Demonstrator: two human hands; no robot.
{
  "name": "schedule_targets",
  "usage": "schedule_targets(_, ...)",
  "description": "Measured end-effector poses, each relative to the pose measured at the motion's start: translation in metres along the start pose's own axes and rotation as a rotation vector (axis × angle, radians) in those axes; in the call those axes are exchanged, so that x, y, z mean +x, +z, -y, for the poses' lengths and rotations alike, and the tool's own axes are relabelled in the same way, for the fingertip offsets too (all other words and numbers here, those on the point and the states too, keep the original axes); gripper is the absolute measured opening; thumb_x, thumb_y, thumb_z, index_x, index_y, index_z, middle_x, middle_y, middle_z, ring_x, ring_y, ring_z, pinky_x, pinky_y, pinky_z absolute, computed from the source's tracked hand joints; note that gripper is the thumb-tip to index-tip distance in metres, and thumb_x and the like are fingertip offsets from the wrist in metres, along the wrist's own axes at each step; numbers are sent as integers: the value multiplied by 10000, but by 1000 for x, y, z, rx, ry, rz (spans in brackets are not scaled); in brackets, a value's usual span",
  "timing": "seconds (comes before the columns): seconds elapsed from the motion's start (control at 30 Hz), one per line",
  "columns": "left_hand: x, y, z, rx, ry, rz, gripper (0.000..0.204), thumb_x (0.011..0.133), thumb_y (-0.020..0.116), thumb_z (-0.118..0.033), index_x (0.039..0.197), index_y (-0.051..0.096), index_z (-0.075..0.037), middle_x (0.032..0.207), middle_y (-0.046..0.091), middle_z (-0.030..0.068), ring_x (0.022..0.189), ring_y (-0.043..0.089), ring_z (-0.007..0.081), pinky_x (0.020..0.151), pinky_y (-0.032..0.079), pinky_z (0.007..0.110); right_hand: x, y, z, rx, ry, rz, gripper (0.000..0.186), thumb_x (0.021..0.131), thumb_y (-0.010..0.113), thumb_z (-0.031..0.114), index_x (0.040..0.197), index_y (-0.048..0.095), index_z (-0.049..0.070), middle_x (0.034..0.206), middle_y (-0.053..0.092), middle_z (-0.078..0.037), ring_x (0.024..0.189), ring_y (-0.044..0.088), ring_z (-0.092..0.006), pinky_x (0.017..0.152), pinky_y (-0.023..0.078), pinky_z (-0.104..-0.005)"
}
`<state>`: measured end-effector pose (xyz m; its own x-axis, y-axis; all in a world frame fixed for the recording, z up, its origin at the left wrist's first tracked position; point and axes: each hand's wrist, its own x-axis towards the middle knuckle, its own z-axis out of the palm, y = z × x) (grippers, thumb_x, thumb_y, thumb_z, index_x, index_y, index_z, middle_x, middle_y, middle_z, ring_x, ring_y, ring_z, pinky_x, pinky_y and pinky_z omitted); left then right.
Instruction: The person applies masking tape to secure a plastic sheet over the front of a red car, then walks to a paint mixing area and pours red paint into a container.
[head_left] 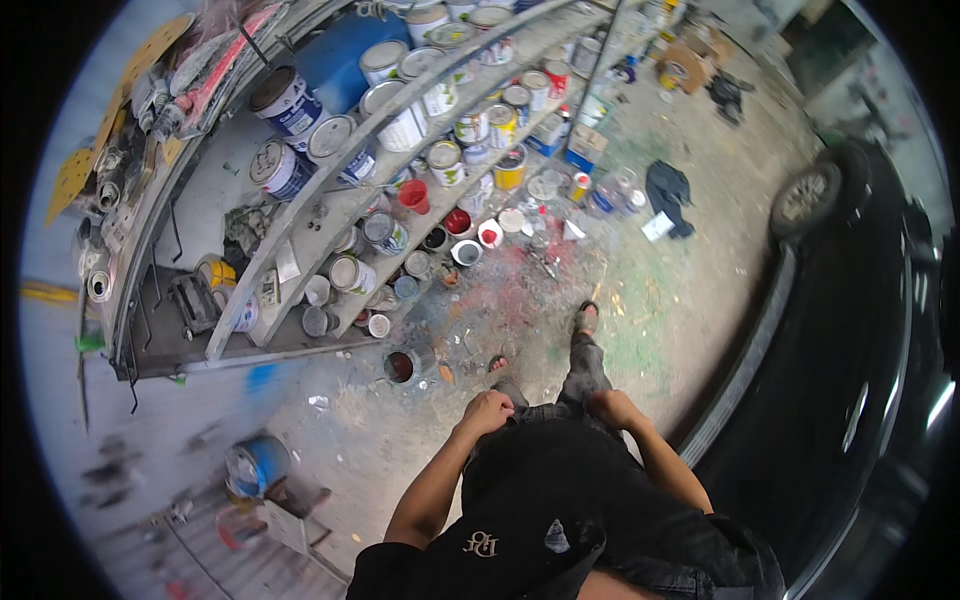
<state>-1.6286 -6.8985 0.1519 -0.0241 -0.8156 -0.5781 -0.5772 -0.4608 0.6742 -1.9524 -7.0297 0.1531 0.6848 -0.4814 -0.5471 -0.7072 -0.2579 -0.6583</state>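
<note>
My left hand is closed at the front of my dark grey trousers, pinching the cloth near the waist. On the other side, my right hand is curled against the trousers, its fingertips partly hidden in the fabric. The black shirt on me hangs just behind both hands. Beyond the left hand, an open pot of dark red-brown paint stands on the floor.
A tiered metal rack full of paint cans runs along the left and far side. Several open paint pots, including a white one, stand by its foot. A dark cloth lies on the stained floor. A black car stands at right.
</note>
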Motion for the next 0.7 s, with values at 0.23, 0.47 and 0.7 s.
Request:
schedule_targets(0.23, 96, 10, -62, 137, -116, -254, 130, 785, 654, -129, 833, 727, -33, 880, 706, 210, 909, 685, 385, 807, 535, 480, 94, -166, -46, -214, -128, 245, 267, 790, 666, 229, 1005, 715, 80, 953, 707, -200, 928, 674, -386, 811, 529, -457)
schedule_targets(0.47, 138, 11, -142, 121, -152, -289, 164, 809, 609, -100, 919, 716, -43, 935, 702, 234, 930, 682, 411, 804, 549, 481, 158, -270, -111, -219, -94, 411, 307, 790, 751, 308, 982, 731, 70, 900, 718, -193, 848, 705, -324, 752, 548, -419)
schedule_targets(0.7, 105, 20, -174, -183, -109, -593, 186, 864, 614, -184, 1030, 641, -105, 910, 689, 177, 910, 662, 391, 775, 512, 496, 156, -326, -98, -197, -184, 387, 275, 853, 682, 252, 1060, 722, 75, 924, 735, -168, 859, 723, -301, 755, 558, -393)
